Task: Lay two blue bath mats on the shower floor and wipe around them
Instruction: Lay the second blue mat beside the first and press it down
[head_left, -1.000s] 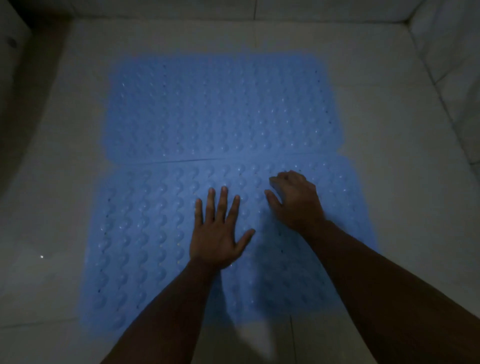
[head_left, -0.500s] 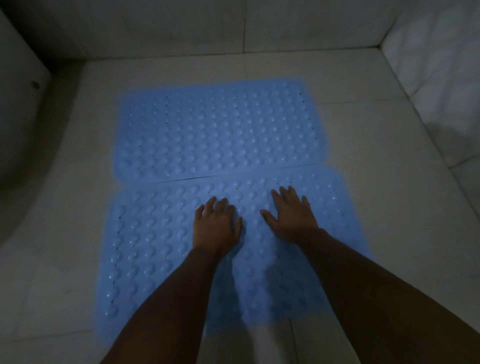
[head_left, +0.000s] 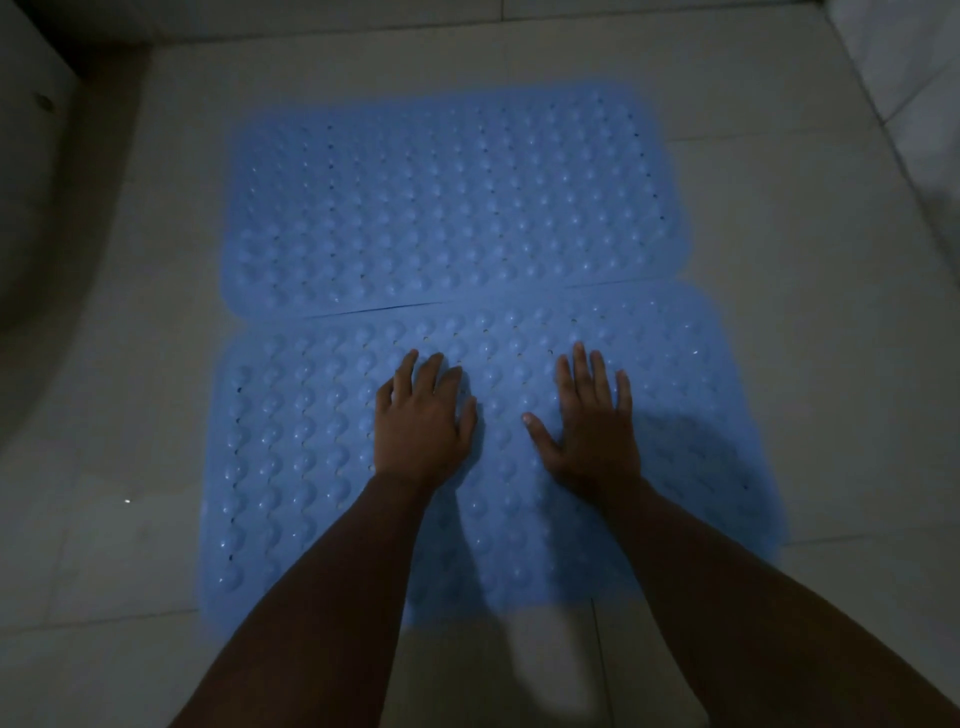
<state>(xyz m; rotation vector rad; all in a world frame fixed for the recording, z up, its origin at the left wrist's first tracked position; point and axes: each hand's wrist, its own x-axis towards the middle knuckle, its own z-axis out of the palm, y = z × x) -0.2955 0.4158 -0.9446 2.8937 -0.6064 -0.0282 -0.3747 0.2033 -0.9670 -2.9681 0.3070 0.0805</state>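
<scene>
Two blue bath mats with raised bumps lie flat on the pale tiled shower floor, long edges touching. The far mat (head_left: 452, 202) sits above the near mat (head_left: 291, 447). My left hand (head_left: 423, 421) lies palm down on the near mat, fingers straight and close together. My right hand (head_left: 595, 421) also lies flat on the near mat, fingers spread, thumb out to the left. Both hands press near the mat's upper middle, a short gap between them. Neither hand holds anything.
Bare shower floor tiles (head_left: 810, 322) surround the mats on all sides. A tiled wall (head_left: 904, 78) rises at the right. A curved white fixture (head_left: 31, 208) stands at the left edge. The light is dim.
My left hand's fingers, curled half a second ago, now lie straight on the near mat. My right hand has flattened and moved a little right. The view has shifted closer to the mats.
</scene>
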